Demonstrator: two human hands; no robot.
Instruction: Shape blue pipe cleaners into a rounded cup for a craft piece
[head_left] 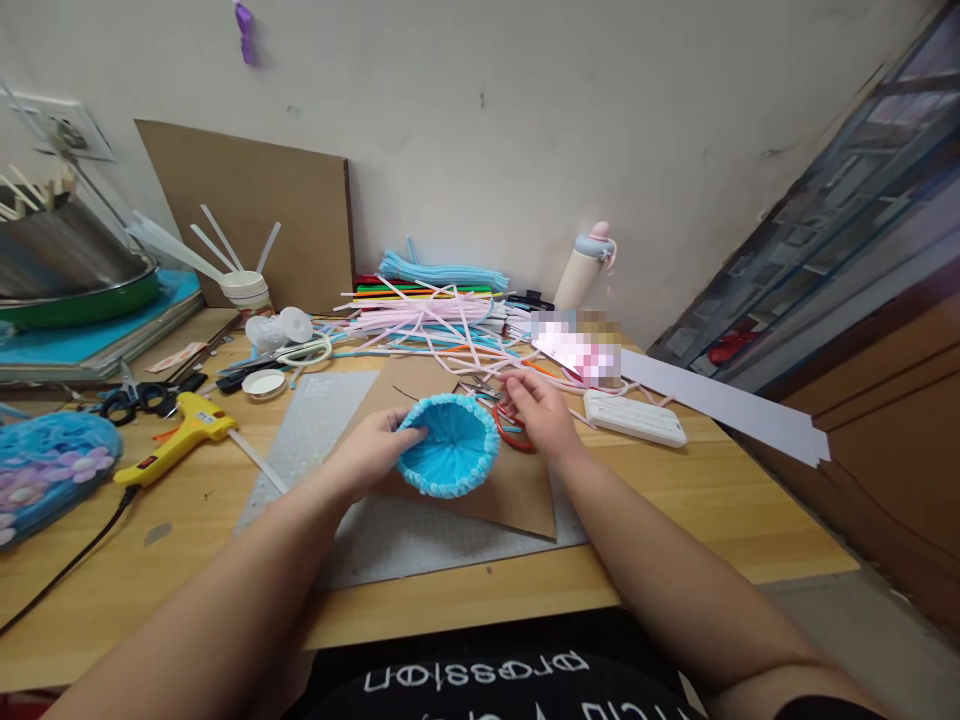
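Observation:
A bright blue fuzzy bowl (452,447), seemingly made of pipe cleaners, is tilted so its ribbed inside faces me. My left hand (386,445) grips its left rim, with the thumb over the edge. Just right of the bowl, my right hand (536,410) has its fingers closed on red-handled pliers (514,432). Their metal jaws point left, behind the bowl's far rim, and the handles are spread. Under both hands lie a brown cardboard sheet (517,500) and a grey cutting mat (375,560).
At the back are piled pipe cleaners (442,310), with a bottle (581,270) behind. A yellow glue gun (180,440), black scissors (139,395) and a blue flowered piece (60,470) lie left. A paper cup (246,290) holds glue sticks. A white case (634,418) sits right.

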